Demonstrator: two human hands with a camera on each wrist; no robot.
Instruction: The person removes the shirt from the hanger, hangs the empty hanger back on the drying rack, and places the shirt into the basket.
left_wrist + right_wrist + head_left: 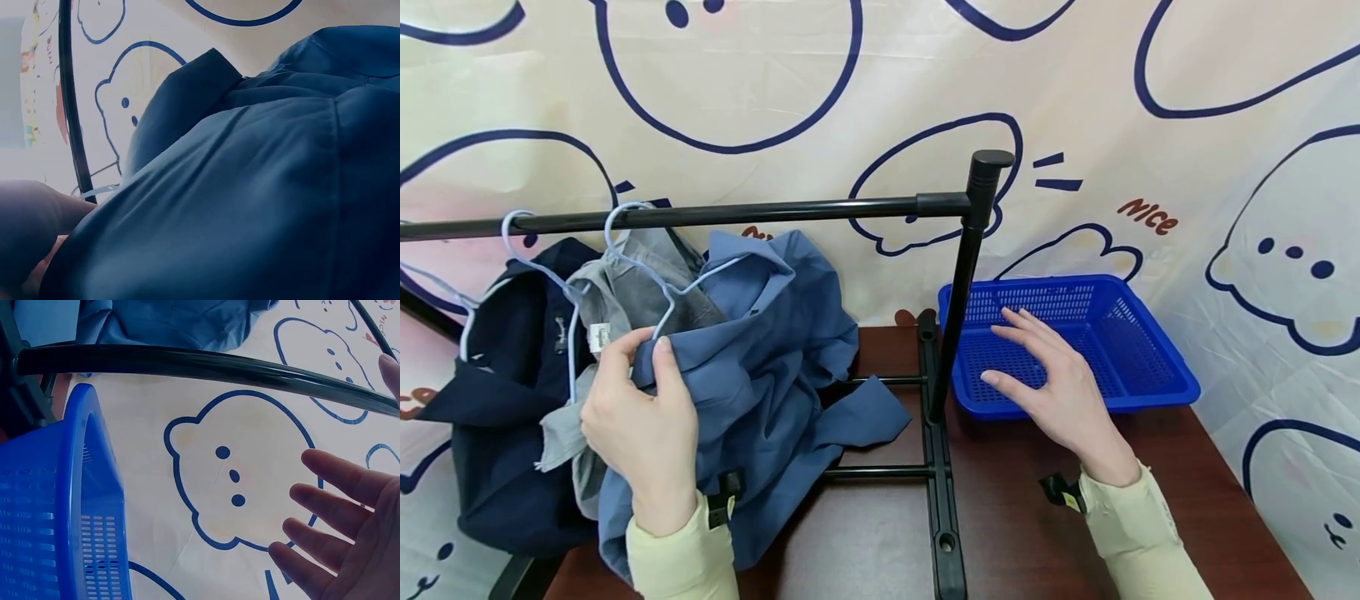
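Left hand [643, 425] pinches blue shirt [760, 367] and one arm of a pale hanger [667, 289], likely to keep cloth from slipping. Hanger hooks on black rail [775, 212], which probably takes the weight. Right hand [1063, 383] empty, fingers spread near blue basket [1142, 358], seemingly parked beside the rail for reach.

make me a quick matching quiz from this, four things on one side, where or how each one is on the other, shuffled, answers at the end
1. left hand
2. right hand
3. blue basket
4. navy garment

A. stands on the brown table
B. holds nothing, fingers apart
C. hangs below the rail
D. pinches the blue garment

Pairs: 1-D, 2-B, 3-A, 4-C
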